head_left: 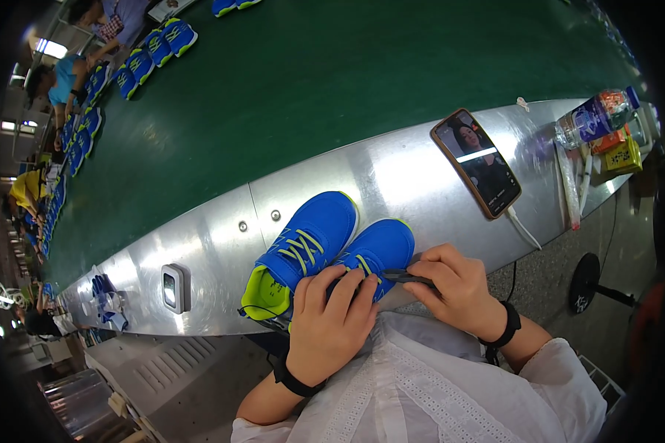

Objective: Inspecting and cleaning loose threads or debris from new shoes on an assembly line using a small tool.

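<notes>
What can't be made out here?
Head view: heel of the right-hand shoe, hidden by the left hand.
Head view: type of the dark tool, partly covered by the right hand.
Head view: blue shoes at top, cut off by the edge.
Head view: far-left shoes, too small to count.

Cannot see the opening of the nearer shoe (391, 247) behind the left hand (329, 317), nor identify the dark tool (406, 277) partly covered by the right hand (454, 288); cannot count the far shoes (55, 210) (too small).
</notes>
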Motion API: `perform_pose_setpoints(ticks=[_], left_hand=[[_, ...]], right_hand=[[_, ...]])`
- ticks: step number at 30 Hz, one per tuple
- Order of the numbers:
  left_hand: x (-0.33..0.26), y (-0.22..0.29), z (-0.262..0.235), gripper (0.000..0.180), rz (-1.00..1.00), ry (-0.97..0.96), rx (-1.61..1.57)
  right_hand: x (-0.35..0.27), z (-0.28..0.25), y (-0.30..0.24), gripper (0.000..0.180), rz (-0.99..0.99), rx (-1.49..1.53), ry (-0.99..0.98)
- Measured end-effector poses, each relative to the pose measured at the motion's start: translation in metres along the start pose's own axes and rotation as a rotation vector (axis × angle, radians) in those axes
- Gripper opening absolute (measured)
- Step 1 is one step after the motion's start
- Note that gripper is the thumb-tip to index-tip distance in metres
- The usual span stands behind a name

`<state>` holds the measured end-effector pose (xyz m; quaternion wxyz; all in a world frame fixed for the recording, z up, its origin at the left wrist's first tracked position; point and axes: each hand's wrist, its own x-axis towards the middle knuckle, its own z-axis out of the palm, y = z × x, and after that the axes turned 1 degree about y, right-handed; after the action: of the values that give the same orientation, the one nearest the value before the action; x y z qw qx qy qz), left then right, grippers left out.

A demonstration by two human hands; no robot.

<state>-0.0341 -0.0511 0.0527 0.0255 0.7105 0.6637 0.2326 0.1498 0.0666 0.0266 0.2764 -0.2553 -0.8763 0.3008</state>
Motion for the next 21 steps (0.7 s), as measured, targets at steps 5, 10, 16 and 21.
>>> perform_pose_setpoints(ticks=[5,10,16,21], left_hand=[[0.000,0.000,0.001,0.044,-0.002,-0.004,0.003],[0.002,0.001,0.000,0.044,-0.001,-0.010,-0.001],[0.002,0.002,0.000,0.043,-0.005,-0.008,0.001],[0.001,0.002,0.000,0.043,-0.006,-0.006,-0.001]], right_hand=[[-0.001,0.003,-0.001,0.023,-0.029,-0.051,0.020],[-0.007,0.007,0.003,0.025,0.072,0.093,0.003],[-0.013,0.011,0.001,0.018,0.318,0.399,0.001],[-0.014,0.008,-0.002,0.016,0.419,0.487,-0.038]])
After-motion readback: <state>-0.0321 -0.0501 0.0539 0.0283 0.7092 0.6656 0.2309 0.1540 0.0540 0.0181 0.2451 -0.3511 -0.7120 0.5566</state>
